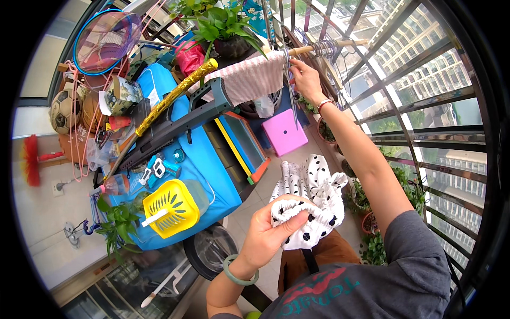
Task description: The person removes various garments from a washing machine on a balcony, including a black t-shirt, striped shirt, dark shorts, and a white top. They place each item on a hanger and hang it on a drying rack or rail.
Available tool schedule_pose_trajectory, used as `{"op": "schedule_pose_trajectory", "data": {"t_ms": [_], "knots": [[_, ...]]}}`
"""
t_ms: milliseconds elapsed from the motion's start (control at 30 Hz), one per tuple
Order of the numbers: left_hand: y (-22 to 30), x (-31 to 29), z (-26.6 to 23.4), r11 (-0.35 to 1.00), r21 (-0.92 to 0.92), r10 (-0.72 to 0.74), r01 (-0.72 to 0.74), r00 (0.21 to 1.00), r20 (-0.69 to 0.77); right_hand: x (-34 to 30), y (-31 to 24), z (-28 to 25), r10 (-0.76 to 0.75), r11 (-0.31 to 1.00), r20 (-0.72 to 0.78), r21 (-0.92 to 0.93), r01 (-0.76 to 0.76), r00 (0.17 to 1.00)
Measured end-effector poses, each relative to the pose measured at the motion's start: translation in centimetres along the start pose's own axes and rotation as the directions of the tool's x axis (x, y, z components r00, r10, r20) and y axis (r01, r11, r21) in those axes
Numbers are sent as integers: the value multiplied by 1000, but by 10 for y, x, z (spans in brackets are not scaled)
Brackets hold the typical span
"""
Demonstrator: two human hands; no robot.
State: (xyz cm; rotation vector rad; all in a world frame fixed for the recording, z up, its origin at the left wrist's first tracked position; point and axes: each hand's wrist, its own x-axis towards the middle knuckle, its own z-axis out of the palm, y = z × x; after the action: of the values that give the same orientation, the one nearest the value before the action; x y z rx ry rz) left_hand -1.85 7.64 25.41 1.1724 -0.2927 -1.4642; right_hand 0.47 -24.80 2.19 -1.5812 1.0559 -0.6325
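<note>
In my left hand (272, 231) is a white garment (321, 186) with black polka dots. My thumb and fingers are closed on its gathered, elastic-looking edge, and the rest hangs bunched in front of my body. My right arm stretches forward to a wooden rod (302, 49). There my right hand (306, 82) has its fingers closed around a thin grey clothes hanger (287, 59), beside a pink-and-white striped towel (252, 77) draped near the rod's end. Several more hangers (325, 49) are bunched on the rod just past this hand.
A pink stool (286, 133) stands on the tiled floor ahead. Left of me, a blue-covered surface (212, 178) carries a yellow-lidded box (171, 209) and a long black toy-like bar (175, 125). Metal window bars (419, 109) and potted plants (374, 258) line the right side.
</note>
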Motion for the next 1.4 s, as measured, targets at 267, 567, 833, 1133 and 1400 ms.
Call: {"op": "schedule_pose_trajectory", "data": {"t_ms": [267, 567, 833, 1133, 1400], "knots": [[-1, 3, -7, 999, -48, -21, 20, 1000, -6, -20, 36, -39, -406, 637, -16, -722, 271, 914], [-4, 2, -11, 998, -61, -12, 11, 1000, -13, -25, 40, -44, -32, 554, -17, -833, 4, 999], [-8, 2, -7, 998, -57, -10, 9, 1000, -26, -35, 54, -44, -276, 602, 137, -747, 282, 951], [-15, -10, -4, 999, -38, -33, 31, 999, -38, -57, 51, -63, -423, 625, 156, -663, 412, 893], [-20, -18, -2, 998, -6, -59, 59, 998, -27, -51, 58, -54, -444, 639, 148, -640, 428, 884]]}}
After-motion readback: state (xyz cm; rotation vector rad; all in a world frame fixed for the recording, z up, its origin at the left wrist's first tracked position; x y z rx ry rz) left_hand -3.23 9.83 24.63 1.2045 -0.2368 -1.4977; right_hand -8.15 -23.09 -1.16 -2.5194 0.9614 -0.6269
